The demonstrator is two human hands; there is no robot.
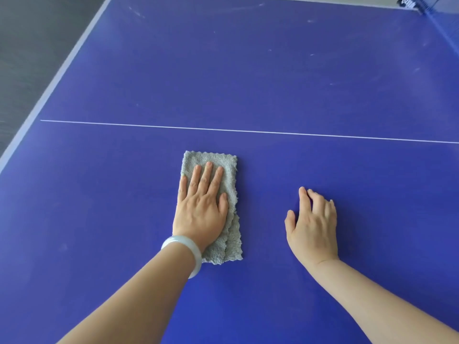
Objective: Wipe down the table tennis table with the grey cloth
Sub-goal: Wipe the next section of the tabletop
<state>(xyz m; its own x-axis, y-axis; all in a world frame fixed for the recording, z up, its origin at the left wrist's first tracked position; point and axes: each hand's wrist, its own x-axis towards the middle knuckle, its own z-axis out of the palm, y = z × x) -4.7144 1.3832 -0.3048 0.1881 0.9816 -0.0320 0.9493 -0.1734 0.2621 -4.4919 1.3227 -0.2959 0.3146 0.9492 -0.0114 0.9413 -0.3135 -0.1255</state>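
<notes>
The cloth [210,158] lay on the table tennis table [273,70], under the left hand [201,207], before the centre line [248,131]; the right hand [313,227] rested to its right, the net [434,18] far behind

Both my arms show bare from the bottom edge of the frame up to the fingers. On my left wrist, a little left of the frame's middle and below it, I wear a single bangle [185,254]. It is a thick, smooth, rounded ring, milky pale with a faint green tint and a soft shine along its upper curve. My left hand [200,209] and my right hand [311,227], right of centre, have short nails.
</notes>
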